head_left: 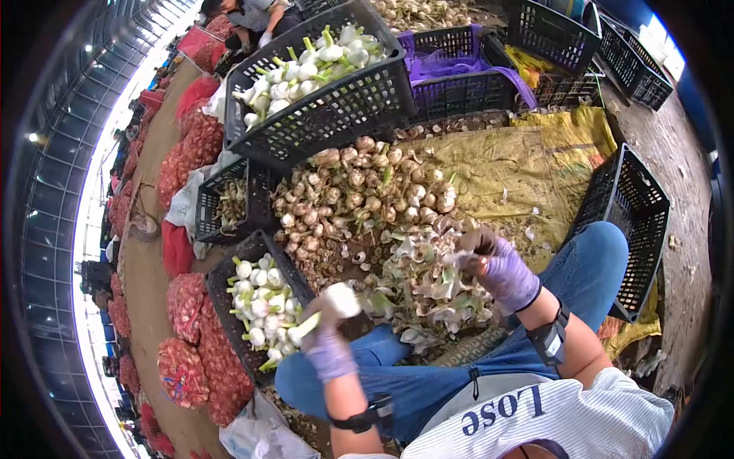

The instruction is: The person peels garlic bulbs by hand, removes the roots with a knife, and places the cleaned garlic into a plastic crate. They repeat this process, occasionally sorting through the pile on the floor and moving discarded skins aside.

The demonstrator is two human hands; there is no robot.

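My left hand (329, 346), in a purple-and-brown glove, is closed around a peeled white garlic bulb (342, 301) with a pale green stem. It is over the edge of a small black crate (264, 297) of clean garlic bulbs with trimmed stems. My right hand (505, 271), gloved the same way, is above a heap of stripped garlic skins (440, 294). Its fingers are curled and blurred, and I cannot make out what they hold. Beyond both hands is a pile of unpeeled garlic (359, 183) on the ground.
A large black crate (329, 107) of peeled garlic stands ahead. Purple netting (443, 67) hangs in another crate. A black crate (631, 206) is right of my knee, beside yellow sacking (520, 164). Red net sacks (218, 359) line the left; another person (256, 19) crouches far off.
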